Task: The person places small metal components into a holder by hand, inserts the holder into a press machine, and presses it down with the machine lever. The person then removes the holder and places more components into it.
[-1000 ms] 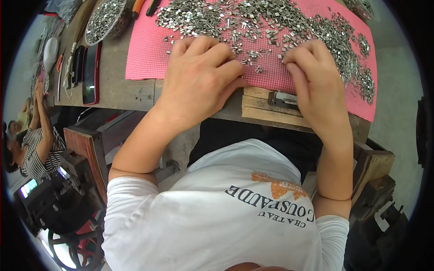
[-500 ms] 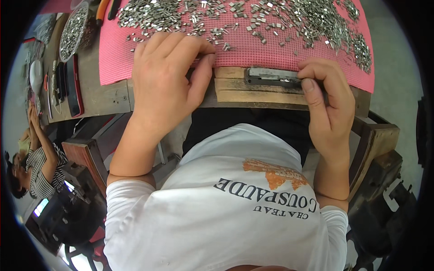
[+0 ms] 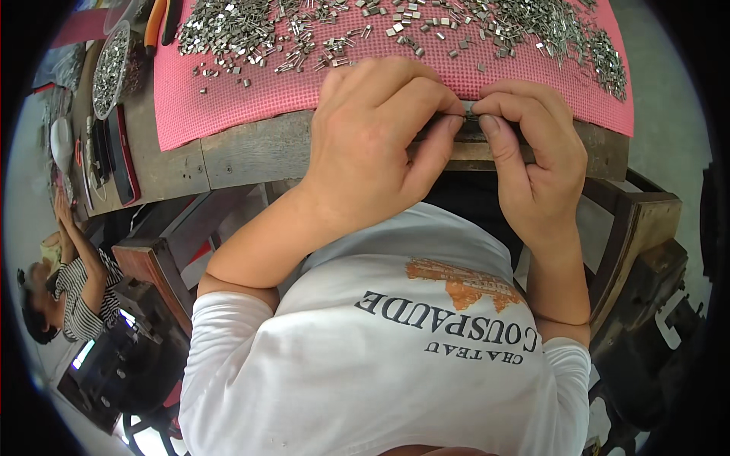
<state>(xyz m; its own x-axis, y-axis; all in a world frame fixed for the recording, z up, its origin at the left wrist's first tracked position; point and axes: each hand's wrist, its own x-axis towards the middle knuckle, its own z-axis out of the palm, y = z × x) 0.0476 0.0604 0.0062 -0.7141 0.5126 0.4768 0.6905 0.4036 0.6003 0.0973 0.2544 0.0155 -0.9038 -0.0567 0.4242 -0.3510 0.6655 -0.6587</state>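
My left hand [image 3: 380, 140] is closed in a pinch at the bench's front edge, over a narrow dark metal fixture [image 3: 471, 131]. Whatever lies between its thumb and forefinger is hidden or too small to name. Close beside it, my right hand [image 3: 536, 148] is also pinched, its fingertips at the same fixture; what they grip cannot be made out. Most of the fixture and the wooden block [image 3: 475, 153] under it are covered by my hands. Beyond them, many small silver metal-cased components with wire leads [image 3: 228, 34] lie loose on a pink mesh mat [image 3: 258, 102].
At left are a clear tub [image 3: 103, 91] of small metal parts, orange-handled pliers [image 3: 156, 23] and a red-edged dark phone-like object [image 3: 124, 156]. The wooden bench [image 3: 255, 156] runs along the front. A person in a striped shirt [image 3: 84, 300] sits at far left.
My left hand has moved right, from the mat's edge to the fixture, and now meets my right hand there. The right fingers have shifted slightly left. The view has shifted a little.
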